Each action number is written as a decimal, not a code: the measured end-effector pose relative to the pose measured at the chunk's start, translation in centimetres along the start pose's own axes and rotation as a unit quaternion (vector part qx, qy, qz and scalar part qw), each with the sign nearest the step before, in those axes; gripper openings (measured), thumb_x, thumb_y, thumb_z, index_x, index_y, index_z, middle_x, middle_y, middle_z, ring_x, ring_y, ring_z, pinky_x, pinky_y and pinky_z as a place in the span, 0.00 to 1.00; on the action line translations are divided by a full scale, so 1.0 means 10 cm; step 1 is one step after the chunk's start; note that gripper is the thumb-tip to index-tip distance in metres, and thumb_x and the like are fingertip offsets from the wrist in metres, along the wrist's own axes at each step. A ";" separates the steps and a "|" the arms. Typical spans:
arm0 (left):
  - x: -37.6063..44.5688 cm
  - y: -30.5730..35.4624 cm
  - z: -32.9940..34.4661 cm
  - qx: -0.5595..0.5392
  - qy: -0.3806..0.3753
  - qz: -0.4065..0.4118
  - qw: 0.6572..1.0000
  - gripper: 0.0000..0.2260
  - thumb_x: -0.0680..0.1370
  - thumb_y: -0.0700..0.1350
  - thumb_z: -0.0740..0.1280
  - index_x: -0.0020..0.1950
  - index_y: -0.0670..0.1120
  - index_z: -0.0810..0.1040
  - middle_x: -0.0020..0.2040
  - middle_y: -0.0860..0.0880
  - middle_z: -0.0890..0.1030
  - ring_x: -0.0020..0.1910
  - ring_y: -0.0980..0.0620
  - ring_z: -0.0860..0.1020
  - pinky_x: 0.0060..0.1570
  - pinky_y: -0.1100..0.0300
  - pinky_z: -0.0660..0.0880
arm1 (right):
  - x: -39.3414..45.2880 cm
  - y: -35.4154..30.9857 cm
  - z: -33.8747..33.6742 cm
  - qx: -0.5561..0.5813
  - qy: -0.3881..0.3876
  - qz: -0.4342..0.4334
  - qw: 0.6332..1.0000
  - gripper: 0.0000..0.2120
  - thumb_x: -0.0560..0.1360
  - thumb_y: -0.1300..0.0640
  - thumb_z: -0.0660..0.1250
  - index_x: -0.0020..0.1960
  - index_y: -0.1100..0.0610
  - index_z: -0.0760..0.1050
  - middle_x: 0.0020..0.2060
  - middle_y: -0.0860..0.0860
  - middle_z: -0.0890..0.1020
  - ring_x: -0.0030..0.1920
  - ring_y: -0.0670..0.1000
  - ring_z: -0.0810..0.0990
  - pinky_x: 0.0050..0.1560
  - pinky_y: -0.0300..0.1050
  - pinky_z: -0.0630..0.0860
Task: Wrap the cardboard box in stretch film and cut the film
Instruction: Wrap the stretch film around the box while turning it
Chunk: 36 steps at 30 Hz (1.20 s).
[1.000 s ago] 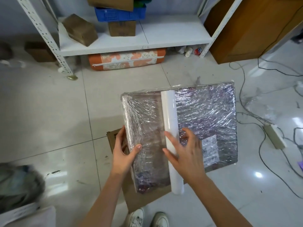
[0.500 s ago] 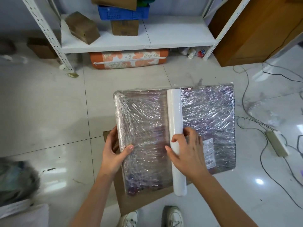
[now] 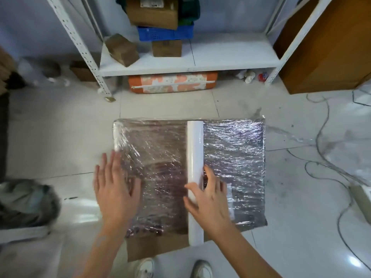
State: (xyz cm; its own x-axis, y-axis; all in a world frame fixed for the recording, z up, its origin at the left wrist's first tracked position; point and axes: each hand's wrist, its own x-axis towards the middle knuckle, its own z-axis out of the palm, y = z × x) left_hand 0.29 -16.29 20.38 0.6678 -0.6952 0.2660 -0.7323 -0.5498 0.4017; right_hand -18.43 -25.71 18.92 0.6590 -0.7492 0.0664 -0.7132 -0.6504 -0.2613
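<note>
Gripping white film roll (image 3: 195, 157) w/ right hand (image 3: 208, 199), crinkly-wrapped flat box (image 3: 232, 157)

You let go of the box's (image 3: 160, 167) left edge with your left hand (image 3: 115, 189). A second ago its fingers curled round that edge with the thumb on top; it then opened flat, fingers spread, over the wrapped left side. Your right hand (image 3: 208, 199) slid a little nearer you along the film roll (image 3: 194, 157). The box came level and squarer to you.
</note>
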 end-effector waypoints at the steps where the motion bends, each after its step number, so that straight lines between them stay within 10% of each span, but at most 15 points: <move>1: -0.07 0.22 0.06 0.036 0.001 0.070 0.997 0.28 0.77 0.51 0.57 0.73 0.38 0.62 0.73 0.41 0.65 0.74 0.44 0.59 0.73 0.46 0.52 | 0.01 0.01 0.00 0.008 0.007 -0.004 1.000 0.14 0.62 0.46 0.76 0.44 0.45 0.76 0.61 0.59 0.66 0.52 0.59 0.78 0.50 0.52 0.76; 4: -0.32 0.55 0.48 0.114 -0.055 0.193 0.973 0.28 0.77 0.51 0.55 0.75 0.39 0.59 0.76 0.43 0.59 0.75 0.45 0.57 0.73 0.44 0.52 | -0.01 0.09 0.00 0.033 0.035 -0.037 0.998 0.11 0.68 0.47 0.68 0.50 0.43 0.73 0.63 0.60 0.66 0.54 0.59 0.75 0.52 0.51 0.74; 12: -0.34 0.46 0.85 0.152 -0.058 0.147 0.976 0.27 0.79 0.52 0.51 0.76 0.42 0.58 0.76 0.44 0.59 0.76 0.46 0.55 0.73 0.44 0.51 | -0.20 0.69 0.07 0.084 0.102 -0.065 0.989 0.19 0.76 0.49 0.58 0.65 0.38 0.66 0.62 0.56 0.65 0.56 0.56 0.68 0.54 0.55 0.71; 16: -0.36 0.45 0.88 0.158 -0.038 0.147 0.976 0.26 0.80 0.52 0.50 0.76 0.42 0.59 0.76 0.44 0.58 0.76 0.46 0.54 0.73 0.44 0.51 | -0.17 0.50 0.04 0.134 0.121 -0.011 0.984 0.13 0.70 0.45 0.63 0.52 0.48 0.76 0.56 0.54 0.67 0.54 0.55 0.69 0.53 0.52 0.71; 21: -0.42 0.44 0.86 0.139 -0.031 0.149 0.978 0.26 0.80 0.51 0.50 0.75 0.41 0.59 0.76 0.44 0.59 0.76 0.46 0.54 0.73 0.44 0.51 | 0.04 0.27 -0.04 0.080 0.108 0.043 0.990 0.17 0.67 0.45 0.70 0.41 0.54 0.65 0.46 0.54 0.67 0.43 0.55 0.71 0.42 0.49 0.72; 28: -0.48 0.41 0.87 0.132 -0.009 0.161 0.978 0.25 0.80 0.51 0.52 0.75 0.42 0.60 0.75 0.44 0.61 0.75 0.45 0.57 0.73 0.44 0.52 | 0.02 0.44 -0.28 0.147 -0.039 0.119 0.981 0.33 0.71 0.45 0.68 0.70 0.53 0.58 0.60 0.50 0.75 0.47 0.54 0.80 0.42 0.45 0.73; 36: -0.45 0.40 0.85 0.111 -0.015 0.166 0.980 0.25 0.81 0.51 0.47 0.75 0.41 0.58 0.74 0.43 0.61 0.75 0.44 0.58 0.73 0.43 0.52 | -0.11 0.32 -0.49 0.139 -0.026 0.063 0.988 0.39 0.68 0.46 0.70 0.72 0.57 0.58 0.59 0.52 0.77 0.50 0.53 0.80 0.42 0.46 0.77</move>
State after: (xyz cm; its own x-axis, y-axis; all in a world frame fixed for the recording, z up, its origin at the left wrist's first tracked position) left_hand -6.78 -19.23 13.36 0.3867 -0.8639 0.3228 -0.9214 -0.3767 0.0954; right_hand -22.59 -27.57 22.77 0.5852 -0.8102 -0.0316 -0.7020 -0.4868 -0.5199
